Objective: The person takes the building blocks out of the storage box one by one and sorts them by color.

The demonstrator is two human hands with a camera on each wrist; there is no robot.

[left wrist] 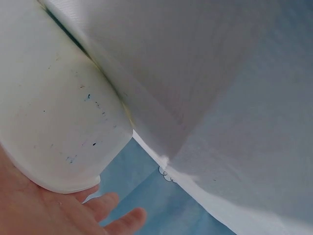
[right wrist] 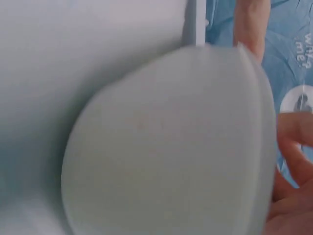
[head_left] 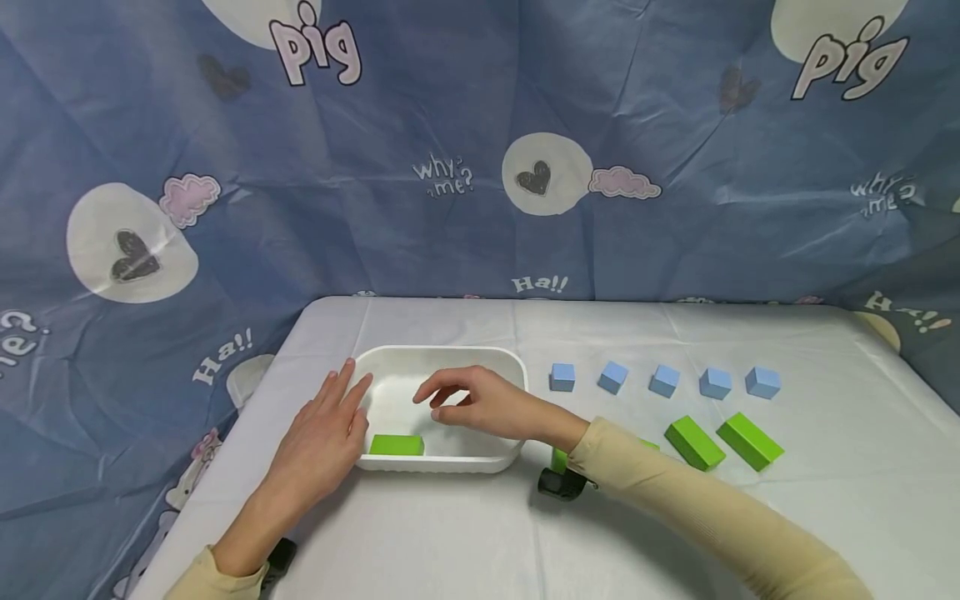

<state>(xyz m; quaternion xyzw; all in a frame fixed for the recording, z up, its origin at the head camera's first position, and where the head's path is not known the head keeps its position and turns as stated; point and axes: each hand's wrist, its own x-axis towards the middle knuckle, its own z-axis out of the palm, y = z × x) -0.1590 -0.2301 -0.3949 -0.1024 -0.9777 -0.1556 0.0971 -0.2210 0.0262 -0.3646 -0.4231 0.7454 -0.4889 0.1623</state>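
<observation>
My left hand rests against the left end of a white plastic basin, its fingers straight. In the left wrist view the same hand touches the basin's outer wall. A green rectangular block lies inside the basin, at the front left near that hand. Over the basin hovers my right hand, fingers loosely bent and thumb apart, holding nothing. The right wrist view is mostly filled by the basin's outer wall, with the right hand at the edge.
Several light blue cubes form a row on the white-covered table right of the basin. In front of them lie two green blocks. More green shows partly behind the right sleeve. A blue printed cloth hangs behind.
</observation>
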